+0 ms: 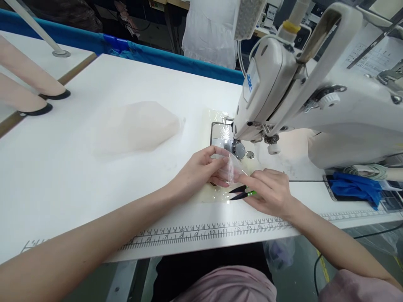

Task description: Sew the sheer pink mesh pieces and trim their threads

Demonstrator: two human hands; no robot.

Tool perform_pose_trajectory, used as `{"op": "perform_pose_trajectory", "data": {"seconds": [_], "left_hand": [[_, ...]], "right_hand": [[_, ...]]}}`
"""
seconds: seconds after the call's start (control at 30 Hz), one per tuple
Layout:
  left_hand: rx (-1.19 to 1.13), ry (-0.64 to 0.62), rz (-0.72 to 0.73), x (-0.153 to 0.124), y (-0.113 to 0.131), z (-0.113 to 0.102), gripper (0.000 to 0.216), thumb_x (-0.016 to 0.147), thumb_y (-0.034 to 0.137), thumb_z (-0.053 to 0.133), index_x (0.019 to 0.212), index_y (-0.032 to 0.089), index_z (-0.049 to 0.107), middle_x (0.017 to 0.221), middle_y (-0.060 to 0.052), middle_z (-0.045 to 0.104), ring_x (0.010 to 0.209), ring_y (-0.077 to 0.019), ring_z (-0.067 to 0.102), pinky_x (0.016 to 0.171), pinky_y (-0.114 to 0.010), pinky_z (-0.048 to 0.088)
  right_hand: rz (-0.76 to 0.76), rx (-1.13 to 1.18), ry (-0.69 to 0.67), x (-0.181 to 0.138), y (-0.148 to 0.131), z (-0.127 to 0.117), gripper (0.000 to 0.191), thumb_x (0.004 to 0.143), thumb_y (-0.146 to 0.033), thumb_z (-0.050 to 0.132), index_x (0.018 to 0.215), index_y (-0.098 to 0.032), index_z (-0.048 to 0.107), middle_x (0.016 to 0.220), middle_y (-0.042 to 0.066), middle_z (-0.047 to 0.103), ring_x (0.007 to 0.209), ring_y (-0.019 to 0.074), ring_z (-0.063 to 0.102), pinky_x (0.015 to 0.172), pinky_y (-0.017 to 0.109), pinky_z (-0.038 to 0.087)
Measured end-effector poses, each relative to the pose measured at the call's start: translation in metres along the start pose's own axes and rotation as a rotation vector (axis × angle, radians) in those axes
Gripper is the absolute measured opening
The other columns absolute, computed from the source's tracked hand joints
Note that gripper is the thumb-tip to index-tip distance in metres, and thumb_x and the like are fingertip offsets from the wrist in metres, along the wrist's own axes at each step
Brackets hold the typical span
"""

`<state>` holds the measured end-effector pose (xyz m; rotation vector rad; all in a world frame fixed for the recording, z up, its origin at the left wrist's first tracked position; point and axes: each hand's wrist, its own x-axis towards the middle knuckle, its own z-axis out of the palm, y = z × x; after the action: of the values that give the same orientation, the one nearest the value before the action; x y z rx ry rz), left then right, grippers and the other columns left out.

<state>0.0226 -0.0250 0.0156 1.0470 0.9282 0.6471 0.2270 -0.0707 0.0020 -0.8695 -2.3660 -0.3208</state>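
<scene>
My left hand (201, 170) pinches a small sheer, almost clear piece of fabric (232, 168) just in front of the needle area of a white sewing machine (302, 88). My right hand (270, 191) lies beside it, fingers curled over black thread snips (241, 193) with a green mark, its fingertips touching the same fabric piece. Both hands rest on the white table (94, 188) near the metal needle plate (222, 136).
A pale translucent fabric piece (135, 128) lies flat at mid-table. Two mannequin-like forms (28, 88) lie at the far left. A phone with blue cloth (355, 186) sits at right. A printed ruler (204, 230) runs along the front edge.
</scene>
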Motion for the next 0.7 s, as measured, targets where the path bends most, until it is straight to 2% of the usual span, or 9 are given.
{"op": "perform_pose_trajectory", "data": {"seconds": [0.07, 0.17, 0.3, 0.37, 0.43, 0.5, 0.57, 0.63, 0.7], "left_hand": [[0.003, 0.005, 0.0, -0.001, 0.001, 0.001, 0.023, 0.087, 0.033, 0.059, 0.103, 0.018, 0.051, 0.069, -0.003, 0.071, 0.058, -0.0134, 0.067, 0.06, -0.025, 0.058], [0.037, 0.026, 0.009, -0.003, 0.001, 0.003, 0.036, 0.086, 0.034, 0.061, 0.115, 0.018, 0.048, 0.073, -0.003, 0.071, 0.06, -0.0146, 0.068, 0.063, -0.027, 0.059], [0.052, 0.047, 0.092, -0.007, -0.001, 0.005, 0.069, 0.084, 0.03, 0.063, 0.141, 0.023, 0.025, 0.078, -0.001, 0.069, 0.064, -0.015, 0.068, 0.066, -0.028, 0.058], [0.126, -0.016, 0.158, -0.009, -0.003, 0.005, 0.063, 0.087, 0.034, 0.058, 0.142, 0.024, 0.028, 0.074, 0.0, 0.066, 0.065, -0.0154, 0.066, 0.061, -0.028, 0.056], [0.331, -0.081, 0.266, -0.011, -0.005, 0.005, 0.042, 0.091, 0.04, 0.051, 0.128, 0.023, 0.051, 0.075, -0.002, 0.063, 0.065, -0.0152, 0.063, 0.057, -0.027, 0.052], [0.598, -0.056, 0.434, -0.013, -0.007, 0.004, 0.035, 0.088, 0.046, 0.052, 0.107, 0.021, 0.067, 0.082, -0.005, 0.06, 0.069, -0.0159, 0.058, 0.058, -0.028, 0.048], [0.823, 0.054, 0.622, -0.014, -0.007, 0.004, 0.027, 0.082, 0.044, 0.061, 0.094, 0.022, 0.072, 0.091, -0.007, 0.057, 0.081, -0.0192, 0.054, 0.067, -0.032, 0.046], [0.924, 0.152, 0.746, -0.015, -0.006, 0.005, 0.017, 0.081, 0.038, 0.064, 0.082, 0.023, 0.072, 0.102, -0.009, 0.056, 0.099, -0.0244, 0.049, 0.081, -0.037, 0.043], [0.875, 0.123, 0.759, -0.015, -0.003, 0.006, 0.016, 0.084, 0.032, 0.061, 0.074, 0.022, 0.069, 0.113, -0.008, 0.058, 0.11, -0.0256, 0.046, 0.091, -0.038, 0.039]], "right_hand": [[-0.03, -0.021, 0.046, 0.0, 0.0, 0.002, 0.034, 0.075, -0.002, 0.052, 0.101, -0.021, 0.063, 0.057, -0.007, 0.05, 0.047, 0.0077, 0.039, 0.047, 0.024, 0.029], [-0.046, -0.007, 0.108, -0.001, 0.002, 0.004, 0.037, 0.073, 0.005, 0.049, 0.095, -0.021, 0.064, 0.054, -0.008, 0.048, 0.047, 0.0071, 0.038, 0.046, 0.024, 0.028], [-0.015, 0.049, 0.113, -0.003, 0.004, 0.004, 0.03, 0.076, 0.0, 0.053, 0.094, -0.02, 0.065, 0.056, -0.007, 0.051, 0.046, 0.0071, 0.041, 0.045, 0.025, 0.028], [0.056, 0.179, 0.129, -0.002, 0.005, 0.003, 0.024, 0.078, -0.004, 0.057, 0.093, -0.02, 0.066, 0.058, -0.006, 0.054, 0.047, 0.0071, 0.045, 0.045, 0.024, 0.033], [0.176, 0.394, 0.144, 0.001, 0.005, 0.001, 0.019, 0.08, -0.007, 0.06, 0.091, -0.021, 0.068, 0.062, -0.004, 0.06, 0.052, 0.0076, 0.052, 0.048, 0.022, 0.039], [0.325, 0.62, 0.139, 0.005, 0.004, -0.003, 0.011, 0.08, -0.013, 0.064, 0.087, -0.02, 0.069, 0.067, -0.002, 0.065, 0.057, 0.0087, 0.058, 0.051, 0.022, 0.045], [0.482, 0.782, 0.116, 0.009, 0.004, -0.006, 0.002, 0.08, -0.018, 0.067, 0.081, -0.019, 0.069, 0.069, -0.001, 0.067, 0.058, 0.0088, 0.059, 0.052, 0.021, 0.046], [0.621, 0.865, 0.082, 0.013, 0.003, -0.007, 0.005, 0.078, -0.023, 0.07, 0.076, -0.018, 0.068, 0.068, -0.001, 0.067, 0.056, 0.0077, 0.057, 0.051, 0.02, 0.045], [0.722, 0.906, 0.05, 0.015, 0.002, -0.007, 0.011, 0.078, -0.026, 0.071, 0.072, -0.018, 0.068, 0.066, -0.002, 0.066, 0.056, 0.007, 0.055, 0.05, 0.02, 0.044]]}}
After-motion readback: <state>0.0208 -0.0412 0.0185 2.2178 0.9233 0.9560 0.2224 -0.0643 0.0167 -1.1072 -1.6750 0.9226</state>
